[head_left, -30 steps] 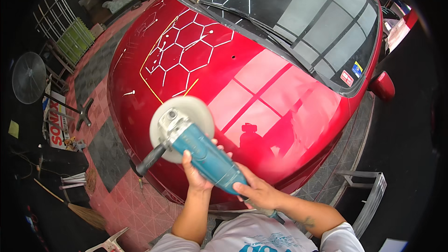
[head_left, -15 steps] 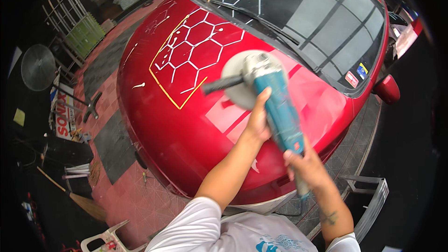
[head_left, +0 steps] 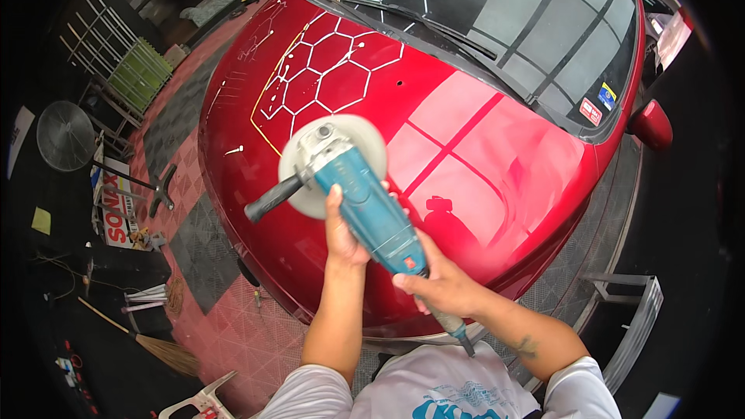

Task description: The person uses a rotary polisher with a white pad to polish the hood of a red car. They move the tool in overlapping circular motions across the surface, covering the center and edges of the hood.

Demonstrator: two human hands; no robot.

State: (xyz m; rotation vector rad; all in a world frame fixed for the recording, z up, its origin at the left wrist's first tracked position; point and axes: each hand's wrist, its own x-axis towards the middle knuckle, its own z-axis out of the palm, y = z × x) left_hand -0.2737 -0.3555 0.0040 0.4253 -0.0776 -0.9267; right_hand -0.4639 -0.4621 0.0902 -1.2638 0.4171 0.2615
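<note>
With both hands I hold a teal rotary polisher (head_left: 371, 206) over the glossy red car hood (head_left: 458, 163). Its round white pad (head_left: 371, 140) lies over the hood's middle; whether it touches the paint is hard to tell. My left hand (head_left: 345, 233) grips the body just behind the metal head, fingers partly hidden underneath. My right hand (head_left: 444, 281) is wrapped round the rear handle, near the power cord. A black side handle (head_left: 273, 199) sticks out to the left, with no hand on it. The pad covers the lower part of a white hexagon pattern (head_left: 337, 70) on the hood.
Beyond the hood is the windshield (head_left: 543, 23) with its wipers; a side mirror (head_left: 650, 124) juts out at right. On the left stand a round fan (head_left: 66, 136), a straw broom (head_left: 167, 353) and a green rack (head_left: 140, 74). A metal step bench (head_left: 640, 326) is at lower right.
The polisher has moved left and toward me across the hood, both hands going with it. It now covers the lower hexagons and uncovers the glossy patch at right.
</note>
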